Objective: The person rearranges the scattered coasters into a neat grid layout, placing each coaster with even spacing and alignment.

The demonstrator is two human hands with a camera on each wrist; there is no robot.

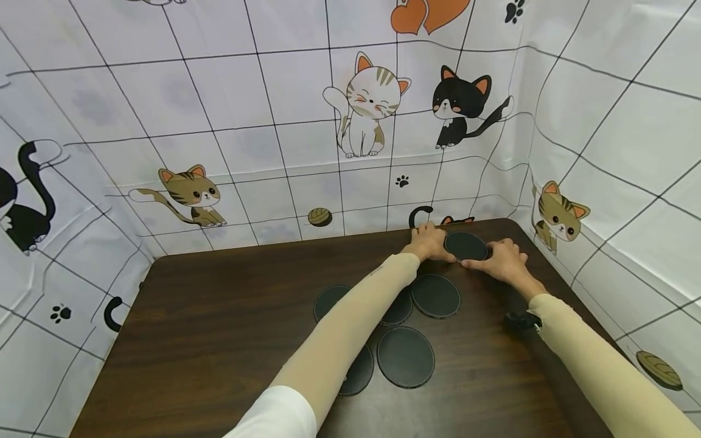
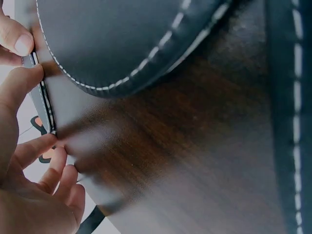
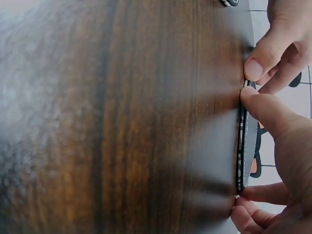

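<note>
A round black coaster [image 1: 465, 246] with a stitched rim lies at the far right corner of the table, between both hands. My left hand [image 1: 429, 242] grips its left side, thumb at the near edge and fingers spread toward the far side. From the right, my right hand [image 1: 504, 261] holds the same coaster, its thumb close to the left thumb. The right wrist view shows this coaster's edge [image 3: 241, 146] low against the wood, between thumb and fingers. Nearer lie more coasters: one [image 1: 436, 296] just in front, another [image 1: 406, 357] closer, and one [image 1: 356, 371] partly under the left forearm.
Two further coasters, one to the left [image 1: 330, 299] and one in the middle [image 1: 398, 309], are partly hidden by the left sleeve. The dark wooden table [image 1: 230, 328] ends at a wall covering [image 1: 274, 146] printed with cats, which also rises along the right side.
</note>
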